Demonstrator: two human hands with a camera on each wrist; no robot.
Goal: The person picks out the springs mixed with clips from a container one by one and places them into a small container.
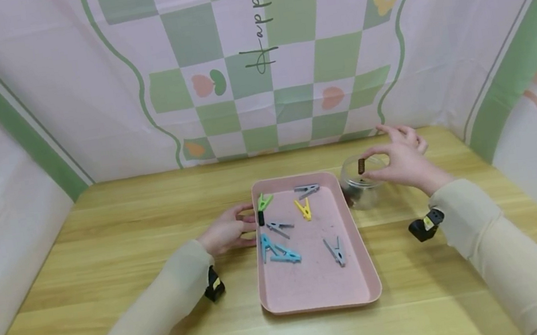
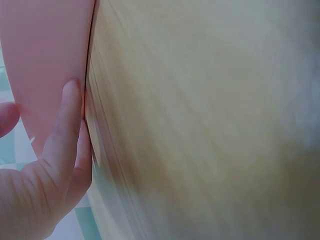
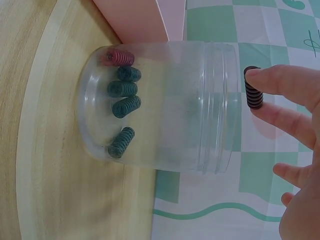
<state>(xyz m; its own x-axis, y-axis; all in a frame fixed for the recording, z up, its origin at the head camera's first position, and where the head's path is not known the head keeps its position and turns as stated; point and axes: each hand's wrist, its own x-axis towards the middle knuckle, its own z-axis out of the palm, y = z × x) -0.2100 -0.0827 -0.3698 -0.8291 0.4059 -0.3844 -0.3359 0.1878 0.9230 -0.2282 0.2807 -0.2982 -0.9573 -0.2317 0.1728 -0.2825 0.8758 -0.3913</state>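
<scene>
My right hand pinches a dark coil spring between thumb and index finger, its other fingers spread. In the right wrist view the spring is just outside the mouth of a clear plastic jar. Several springs lie at the jar's bottom: a red spring and dark green ones, including one dark green spring apart from the rest. My left hand touches the left side of a pink tray, with a fairly straight finger along its outer wall and the thumb near the rim.
Plastic clips lie in the tray: a green clip, a yellow clip, a blue clip beside another, and several grey ones, including a grey clip. A small black piece lies by the left wall. Patterned cloth rises behind the wooden table.
</scene>
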